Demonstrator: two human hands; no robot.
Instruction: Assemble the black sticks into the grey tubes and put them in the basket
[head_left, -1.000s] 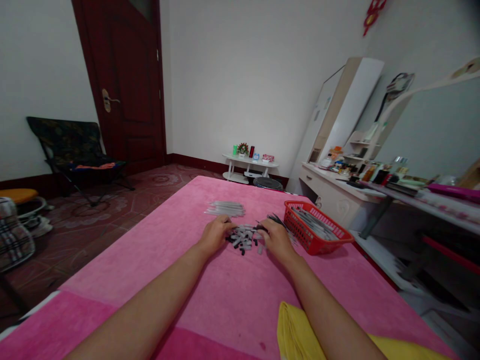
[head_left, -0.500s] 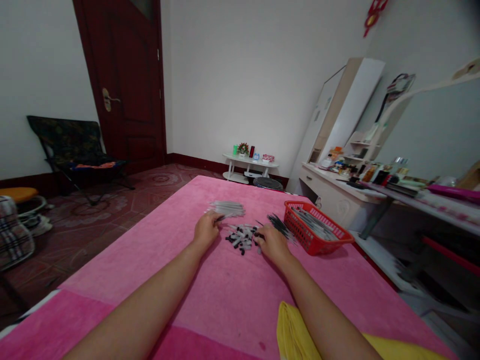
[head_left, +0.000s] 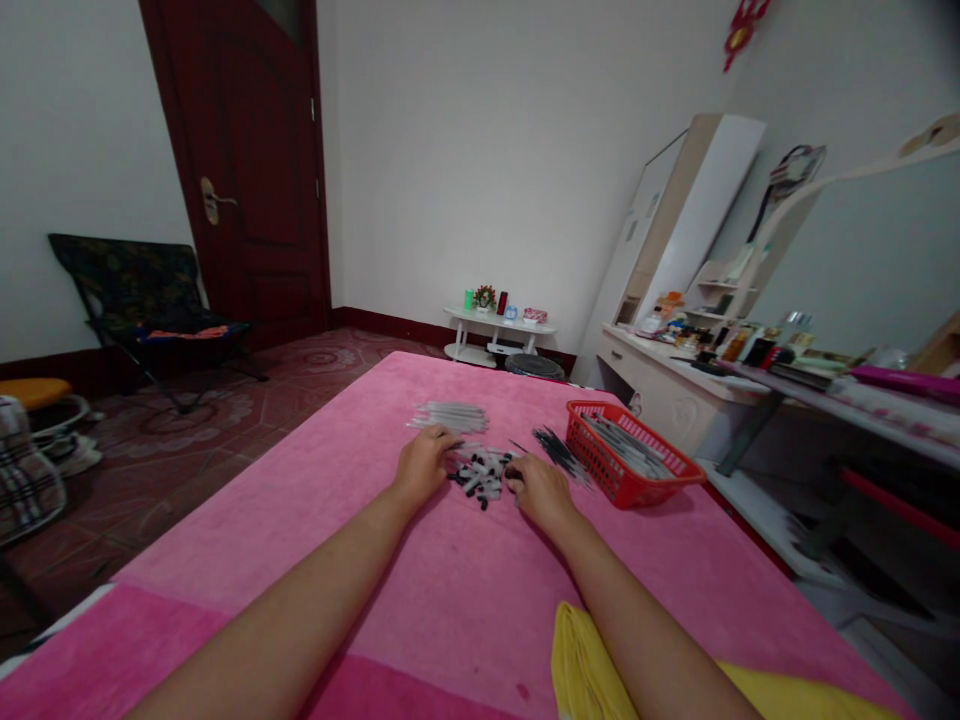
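Both fists rest curled on a fuzzy pink cover (head_left: 450, 590), the left hand (head_left: 422, 466) and right hand (head_left: 538, 489) flanking a heap of stubby black-and-grey plastic pieces (head_left: 480, 473). What either hand holds cannot be made out. A red latticed basket (head_left: 600, 470) sits to the right.

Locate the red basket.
Head view, right of centre: the red basket sits on the pink cover, just right of the black sticks and beyond the right hand.
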